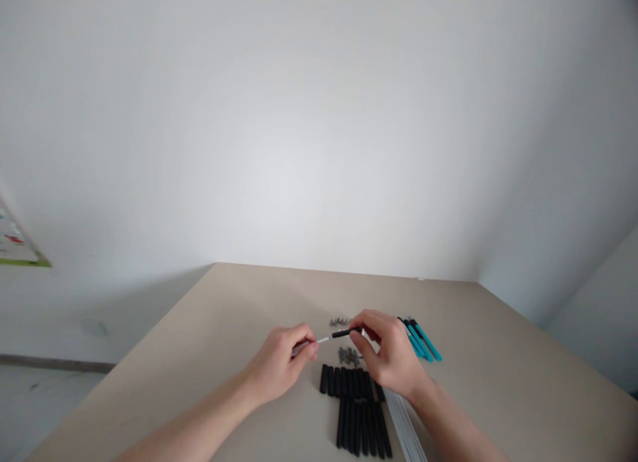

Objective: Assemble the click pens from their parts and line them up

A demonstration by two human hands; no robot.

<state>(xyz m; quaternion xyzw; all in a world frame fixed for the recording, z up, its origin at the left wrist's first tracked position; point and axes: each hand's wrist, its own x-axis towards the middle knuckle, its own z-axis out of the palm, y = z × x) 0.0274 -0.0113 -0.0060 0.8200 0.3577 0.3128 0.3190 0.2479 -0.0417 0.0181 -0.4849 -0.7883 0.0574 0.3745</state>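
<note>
My left hand [284,357] pinches a thin white rod [323,340] whose tip points to the right. Between thumb and fingers of my right hand [386,347] is a short black tube [341,334], its free end meeting the rod's tip. Whether the rod sits inside the tube, I cannot tell. Under and behind the hands lie small metal parts [347,355], with another small group of metal pieces [339,322] farther back. Closer to me are a row of short black tubes [343,381] and a row of longer black tubes [363,427].
A bundle of white rods [406,425] lies beside the black tubes, partly beneath my right forearm. Several teal and black pen-like tools [423,339] rest to the right of my right hand. The beige table [239,302] meets a white wall at its back edge.
</note>
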